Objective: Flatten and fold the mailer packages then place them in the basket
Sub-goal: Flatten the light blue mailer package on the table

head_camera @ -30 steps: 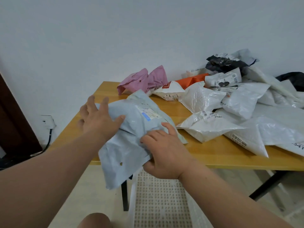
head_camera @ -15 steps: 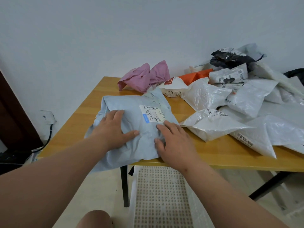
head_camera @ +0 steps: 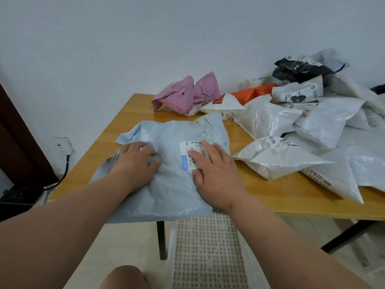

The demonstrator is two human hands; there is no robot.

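Observation:
A pale blue mailer with a white shipping label lies spread on the near left part of the wooden table, its near edge hanging over the front. My left hand presses on its left half with the fingers spread flat. My right hand lies flat on the label side, palm down. A white perforated basket stands on the floor below the table's front edge, between my forearms.
A pile of crumpled mailers covers the table's right side: white ones, a pink one, an orange one and a black one. A wall socket with a cable sits low at the left. My knee shows at the bottom.
The blue mailer went from held up and crumpled to lying on the table. Both hands opened and now press it flat; my right hand has slid onto the label.

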